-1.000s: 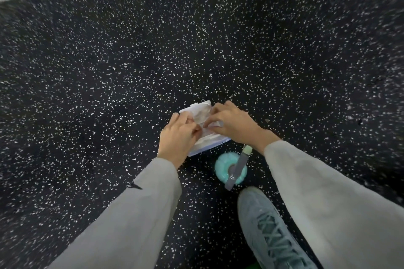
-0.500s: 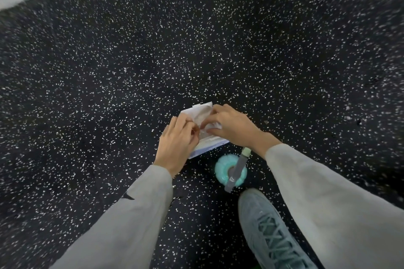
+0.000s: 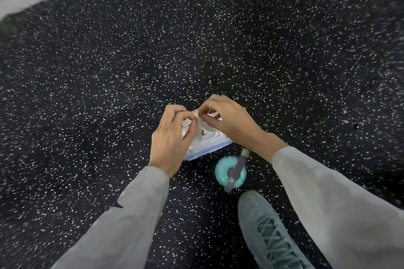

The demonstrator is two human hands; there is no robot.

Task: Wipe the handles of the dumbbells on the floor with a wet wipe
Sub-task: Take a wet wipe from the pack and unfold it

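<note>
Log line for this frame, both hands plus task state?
left hand: on wet wipe pack | right hand: pinching flap | dumbbell: on floor, untouched | stage: opening pack

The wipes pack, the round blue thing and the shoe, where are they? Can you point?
wipes pack (image 3: 207, 145): head view, on its white top near the lower edge.
round blue thing (image 3: 220, 173): head view, on its teal ring.
shoe (image 3: 260, 214): head view, on the toe.
</note>
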